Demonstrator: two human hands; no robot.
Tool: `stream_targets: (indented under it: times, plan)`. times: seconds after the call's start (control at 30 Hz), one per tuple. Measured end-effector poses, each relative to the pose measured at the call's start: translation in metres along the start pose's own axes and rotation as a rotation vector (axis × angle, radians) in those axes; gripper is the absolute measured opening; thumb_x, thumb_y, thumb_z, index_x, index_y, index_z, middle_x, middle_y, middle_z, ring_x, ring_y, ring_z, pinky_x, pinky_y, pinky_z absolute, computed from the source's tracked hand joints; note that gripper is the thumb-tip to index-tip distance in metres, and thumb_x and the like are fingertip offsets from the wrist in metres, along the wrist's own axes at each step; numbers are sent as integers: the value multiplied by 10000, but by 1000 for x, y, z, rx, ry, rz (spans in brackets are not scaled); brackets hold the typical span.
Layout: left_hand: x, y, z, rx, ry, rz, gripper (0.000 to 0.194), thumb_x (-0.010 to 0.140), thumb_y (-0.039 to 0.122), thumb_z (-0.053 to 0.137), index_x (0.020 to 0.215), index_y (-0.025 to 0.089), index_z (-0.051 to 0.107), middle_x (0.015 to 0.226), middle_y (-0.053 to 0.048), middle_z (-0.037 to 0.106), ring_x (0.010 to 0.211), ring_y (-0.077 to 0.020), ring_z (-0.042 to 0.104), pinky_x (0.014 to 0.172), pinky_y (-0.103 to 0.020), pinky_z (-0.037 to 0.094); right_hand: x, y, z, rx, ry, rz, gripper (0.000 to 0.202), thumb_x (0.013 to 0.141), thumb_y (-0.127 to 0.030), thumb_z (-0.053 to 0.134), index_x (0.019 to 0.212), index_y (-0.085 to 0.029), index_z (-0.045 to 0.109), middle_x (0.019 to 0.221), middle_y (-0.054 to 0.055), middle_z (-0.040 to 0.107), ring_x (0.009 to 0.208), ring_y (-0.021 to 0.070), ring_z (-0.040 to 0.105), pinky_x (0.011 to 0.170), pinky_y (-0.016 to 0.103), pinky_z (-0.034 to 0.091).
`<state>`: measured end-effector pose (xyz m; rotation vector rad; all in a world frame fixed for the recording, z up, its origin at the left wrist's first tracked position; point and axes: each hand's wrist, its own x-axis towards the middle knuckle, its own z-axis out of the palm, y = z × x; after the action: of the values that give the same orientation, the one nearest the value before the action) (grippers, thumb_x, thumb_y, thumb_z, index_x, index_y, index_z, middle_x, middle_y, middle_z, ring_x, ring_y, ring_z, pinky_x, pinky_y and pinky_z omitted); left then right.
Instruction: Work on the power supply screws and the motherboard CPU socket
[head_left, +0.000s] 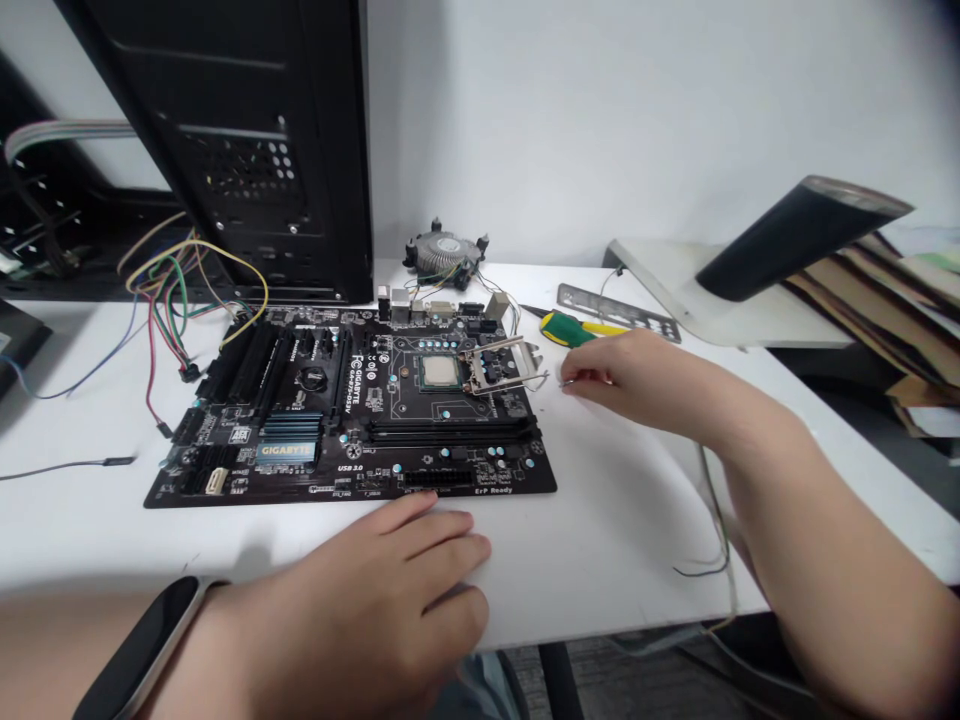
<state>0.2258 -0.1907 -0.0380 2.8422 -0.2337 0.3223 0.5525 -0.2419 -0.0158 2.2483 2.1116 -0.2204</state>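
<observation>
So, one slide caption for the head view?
Left hand at the front edge of a motherboard; right hand near a green-and-yellow tool and the open socket bracket.

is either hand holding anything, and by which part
The left hand lies at the near edge of the motherboard, gripping nothing visible. The right hand is curled; whether it pinches something cannot be told.

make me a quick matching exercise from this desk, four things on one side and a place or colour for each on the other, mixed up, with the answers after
Things
1. processor
2. cooling fan
3. tool by the right hand
4. left hand

Places and colours
A. green and yellow
B. at the near edge of the motherboard
C. on the motherboard, next to the raised metal frame
D. beyond the motherboard, near the wall

Pairs: 1-C, 2-D, 3-A, 4-B
</observation>
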Motion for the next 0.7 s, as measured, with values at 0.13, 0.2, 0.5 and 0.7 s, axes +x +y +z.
stream_targets:
  times: [0.13,0.2,0.5,0.7]
  plan:
    - [0,0,1,-5,2,2,140,926,270,578,1009,172,635,1246,-75,689,1159,-261,615,1066,-423,441,-1,2,2,4,66,-43,222,906,-272,481,831,-221,683,827,23,687,705,176,605,654,307,419]
    - [1,0,2,-5,0,-1,143,922,272,586,1012,172,634,1246,-74,690,1157,-261,617,1064,-420,443,-1,3,3,-3,103,-77,251,920,-275,457,836,-221,688,856,29,695,728,185,617,660,317,430]
    - [2,-1,0,-8,-9,1,163,927,284,584,1034,171,632,1265,-75,677,1177,-259,601,1082,-423,425,-6,-4,-4,-36,498,-268,290,958,-269,478,825,-180,719,841,42,700,685,152,617,605,295,448]
    - [3,-1,1,-29,-17,-15,148,936,253,560,1028,168,639,1257,-85,680,1168,-257,605,1087,-423,421,-15,-27,-14,-43,616,-196,221,928,-216,543,775,-173,697,790,44,699,668,139,621,576,264,443]
